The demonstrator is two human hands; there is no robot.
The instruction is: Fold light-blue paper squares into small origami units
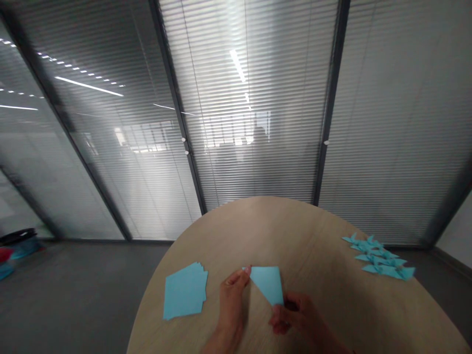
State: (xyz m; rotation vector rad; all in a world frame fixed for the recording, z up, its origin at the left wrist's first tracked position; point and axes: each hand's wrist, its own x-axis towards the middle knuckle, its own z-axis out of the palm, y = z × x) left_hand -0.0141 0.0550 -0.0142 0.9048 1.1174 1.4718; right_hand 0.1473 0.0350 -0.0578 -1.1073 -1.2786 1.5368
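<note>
A light blue sheet of origami paper, folded into a triangle, is held between my two hands over the round table. My left hand pinches its upper left corner between thumb and fingers. At the lower corner, my right hand grips the paper, thumb on top and fingers curled beneath. The long slanted edge of the triangle faces down and left, and its square corner points to the upper right.
On the left of the wooden table lies a loose stack of blue square paper sheets. Several folded blue paper figures sit in rows near the right edge. Glass partitions with blinds stand behind the table.
</note>
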